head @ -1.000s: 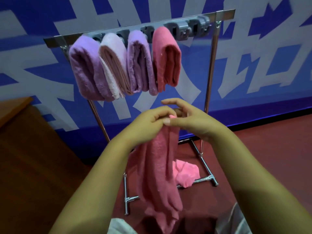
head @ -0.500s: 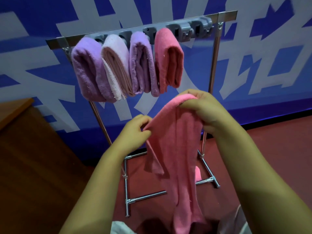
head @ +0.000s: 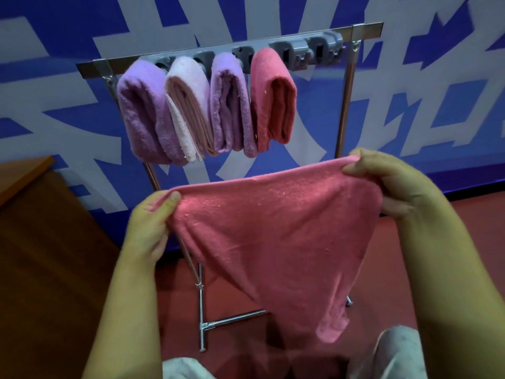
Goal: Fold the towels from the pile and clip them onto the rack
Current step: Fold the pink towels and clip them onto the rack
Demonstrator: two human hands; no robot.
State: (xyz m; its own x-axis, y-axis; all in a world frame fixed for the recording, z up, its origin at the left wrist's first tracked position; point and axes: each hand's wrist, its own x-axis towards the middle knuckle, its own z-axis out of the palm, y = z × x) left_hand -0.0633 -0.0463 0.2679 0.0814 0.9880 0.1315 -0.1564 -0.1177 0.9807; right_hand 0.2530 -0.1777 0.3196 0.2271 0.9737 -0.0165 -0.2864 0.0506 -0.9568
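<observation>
I see the left hand [head: 151, 222] and right hand [head: 382, 184] each pinching a corner of the pink terry towel [head: 273, 236]. Keep the top edge taut. I'd fold evenly for the free grey clips [head: 308, 54], far right.

We see a pink towel [head: 276, 231] spread open, its top edge taut, tapering downward. Four folded towels [head: 207, 105], purple, pale pink, purple and coral, hang clipped along the metal rack [head: 347, 86].

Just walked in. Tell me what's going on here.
A person is hanging folded towels on a metal rack. Four folded towels already hang from its clips, and two grey clips at the right end are free. The left hand and right hand each pinch a top corner of a pink towel, holding it spread out and unfolded.
</observation>
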